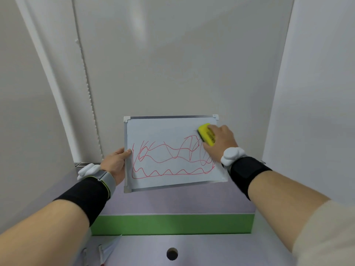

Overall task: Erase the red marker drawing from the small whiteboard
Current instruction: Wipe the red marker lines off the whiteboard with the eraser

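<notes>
Erasing: right hand [221,143] presses yellow eraser [207,134] on board [172,129] near its top right corner, at the upper edge of the red scribble [169,160].
Progress: looks barely begun; nearly all the red lines show, filling the lower two thirds of the board.
Board: held up off the lilac worktop [172,200], tilted toward the camera, lower edge slanting up to the right.
Risk 1: board is gripped on the left edge only, so a hard wipe at the far right could twist it or push it out of the grip.
Risk 2: eraser sits close to the top right frame; a stroke outward could run off the edge.
Risk 3: light passes may smear red instead of lifting it.
Left hand [117,162]: closed on the board's left edge, thumb over the front, fingers behind, wrist roughly level.
Right hand: clamped over the eraser from above, knuckles up, forearm reaching in from lower right.
</notes>
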`<state>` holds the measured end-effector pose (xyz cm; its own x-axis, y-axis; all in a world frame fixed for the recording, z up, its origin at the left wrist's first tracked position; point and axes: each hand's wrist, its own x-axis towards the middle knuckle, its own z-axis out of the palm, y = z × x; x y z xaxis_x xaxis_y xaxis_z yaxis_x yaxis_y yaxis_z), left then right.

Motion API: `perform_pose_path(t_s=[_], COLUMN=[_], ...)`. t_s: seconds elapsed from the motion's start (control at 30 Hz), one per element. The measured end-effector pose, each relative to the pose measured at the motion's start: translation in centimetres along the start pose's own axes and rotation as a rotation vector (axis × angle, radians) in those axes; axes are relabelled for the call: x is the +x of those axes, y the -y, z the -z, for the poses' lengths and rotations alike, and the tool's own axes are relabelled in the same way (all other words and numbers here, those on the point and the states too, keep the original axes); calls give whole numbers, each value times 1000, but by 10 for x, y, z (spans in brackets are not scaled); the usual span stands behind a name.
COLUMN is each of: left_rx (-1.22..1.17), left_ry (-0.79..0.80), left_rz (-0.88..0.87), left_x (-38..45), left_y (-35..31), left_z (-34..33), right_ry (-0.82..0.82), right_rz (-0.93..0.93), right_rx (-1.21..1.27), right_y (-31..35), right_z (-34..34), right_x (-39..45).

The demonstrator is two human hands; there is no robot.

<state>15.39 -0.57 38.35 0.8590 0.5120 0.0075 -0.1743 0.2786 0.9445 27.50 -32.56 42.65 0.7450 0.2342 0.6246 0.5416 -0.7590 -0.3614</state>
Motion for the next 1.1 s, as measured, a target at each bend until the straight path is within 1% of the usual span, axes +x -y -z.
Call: perform_pose_path(t_s=[0.07, 0.1, 0.13, 0.17, 0.23, 0.27, 0.3, 0.33, 0.47, 0.5, 0.53, 0.57, 0.63, 0.67, 0.7, 0.77, 0.8, 0.83, 0.93, 0.97, 1.0, 1.07, 1.1], left_rx=[0, -4, -9, -15, -29, -36, -39, -42, -43, -45, -47, -47, -46, -45, -43, -48, -51, -55, -65, -63, -57, -46, -47], left_ry=[-5, -8, -8, -2, 21, 30, 37, 43, 78, 89, 100, 105, 116, 122, 131, 155, 165, 171, 162, 162, 165, 178, 180], left_rz=[-3, -1, 0, 2, -1, -2, -5, -6, -4, -7, -7, -5, -2, -5, -10, -28, -34, -34, -25, -25, -28, -34, -32], left_x=[1, 2, 1, 0, -1, -1, -2, -2, -6, -7, -8, -10, -12, -13, -14, -16, -16, -17, -18, -18, -18, -16, -15], left_y=[1, 2, 2, 3, 3, 4, 4, 5, 11, 13, 15, 15, 14, 14, 13, 10, 10, 9, 8, 8, 8, 9, 10], left_z=[0, 1, 0, 0, -2, -4, -6, -9, -24, -27, -30, -32, -36, -38, -39, -40, -39, -39, -40, -40, -40, -39, -39], right_ry=[131, 188, 197, 154, 18, -16, -23, -2, 170, 169, 130, 85, 24, 12, 21, 111, 138, 128, 6, 6, 41, 140, 142], right_rz=[248, 333, 365, 322, 75, -26, -37, 27, 465, 535, 548, 497, 326, 307, 358, 534, 591, 585, 333, 324, 380, 550, 568], right_rx=[-25, -44, -61, -53, 20, 43, 35, 22, 36, 28, 31, 42, 75, 78, 69, 47, 35, 30, 80, 76, 65, 21, 13], right_y=[10, 12, 11, 9, -1, -4, -3, 3, 56, 67, 76, 81, 86, 90, 97, 110, 113, 112, 106, 107, 110, 113, 112], right_z=[-9, -13, -13, -10, -2, 1, 1, -3, -35, -40, -40, -39, -34, -33, -34, -41, -44, -44, -36, -35, -36, -40, -41], right_x=[-14, -18, -16, -11, 1, 2, 1, -2, -32, -35, -33, -27, -16, -13, -14, -26, -30, -29, -14, -15, -18, -27, -27])
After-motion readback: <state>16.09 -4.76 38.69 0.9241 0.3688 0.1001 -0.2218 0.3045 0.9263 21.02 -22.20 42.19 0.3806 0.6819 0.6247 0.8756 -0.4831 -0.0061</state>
